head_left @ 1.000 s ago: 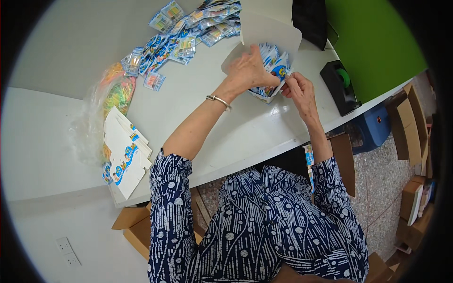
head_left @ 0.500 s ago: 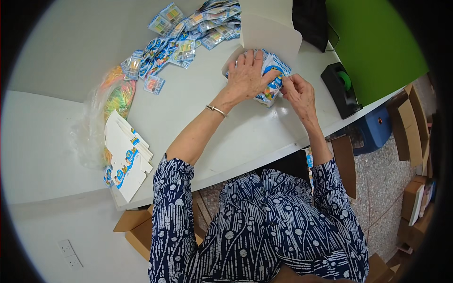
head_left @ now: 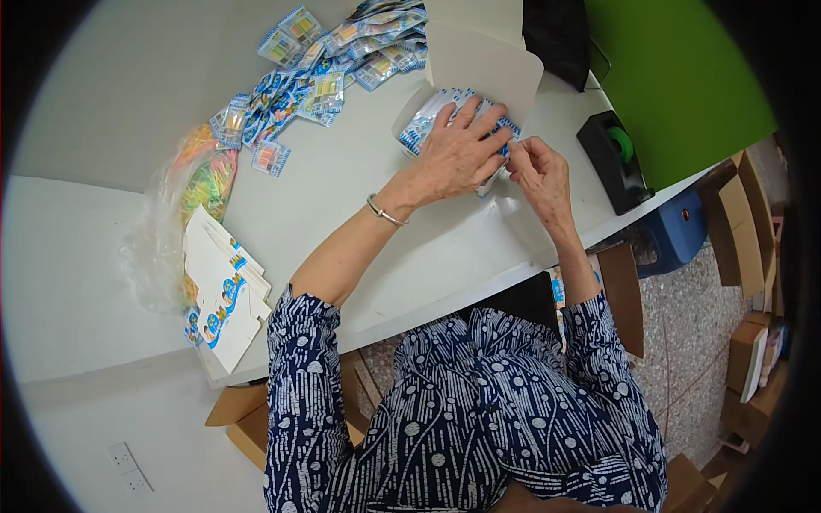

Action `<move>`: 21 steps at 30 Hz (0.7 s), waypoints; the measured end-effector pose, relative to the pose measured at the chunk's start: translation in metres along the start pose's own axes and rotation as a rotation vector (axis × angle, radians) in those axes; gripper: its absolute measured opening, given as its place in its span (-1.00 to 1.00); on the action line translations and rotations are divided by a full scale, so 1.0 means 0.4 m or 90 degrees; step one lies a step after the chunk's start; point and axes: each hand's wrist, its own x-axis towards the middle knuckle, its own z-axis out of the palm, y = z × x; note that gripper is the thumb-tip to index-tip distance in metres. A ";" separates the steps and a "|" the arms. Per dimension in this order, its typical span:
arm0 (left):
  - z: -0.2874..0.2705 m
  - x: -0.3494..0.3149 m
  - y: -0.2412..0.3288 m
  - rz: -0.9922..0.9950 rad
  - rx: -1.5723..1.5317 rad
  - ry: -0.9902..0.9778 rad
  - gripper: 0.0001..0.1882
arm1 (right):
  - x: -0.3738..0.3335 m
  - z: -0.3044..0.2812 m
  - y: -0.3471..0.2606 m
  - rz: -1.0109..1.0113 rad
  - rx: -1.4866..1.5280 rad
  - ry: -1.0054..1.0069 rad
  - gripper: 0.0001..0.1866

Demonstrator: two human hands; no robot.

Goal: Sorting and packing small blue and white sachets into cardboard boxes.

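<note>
One large white table (head_left: pixel 410 248) fills most of the view, set against a green wall (head_left: pixel 684 77), with speckled flooring and brown cardboard boxes (head_left: pixel 744 222) to the right. Many small blue-printed packets (head_left: pixel 325 77) lie scattered across its far side, flat white cartons (head_left: pixel 218 286) are stacked at the left edge beside a clear bag, and a black tape dispenser (head_left: pixel 611 158) stands right. Left hand (head_left: pixel 457 154) lies spread flat, pressing a stack of sachets (head_left: pixel 428 120) at an open white box (head_left: pixel 483 64); right hand (head_left: pixel 539 171) pinches that stack's near edge with narrowed fingers.
</note>
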 end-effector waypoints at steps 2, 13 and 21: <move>0.007 -0.002 0.002 0.000 0.046 -0.012 -0.60 | -0.011 0.002 -0.024 -0.016 -0.061 0.006 -0.69; 0.028 0.006 -0.012 -0.082 -0.190 0.040 -0.39 | -0.028 0.113 0.077 -0.428 -0.255 0.106 -0.32; -0.015 -0.009 -0.071 -0.183 -0.577 0.019 -0.36 | -0.030 0.087 0.038 -0.492 -0.585 -0.032 0.15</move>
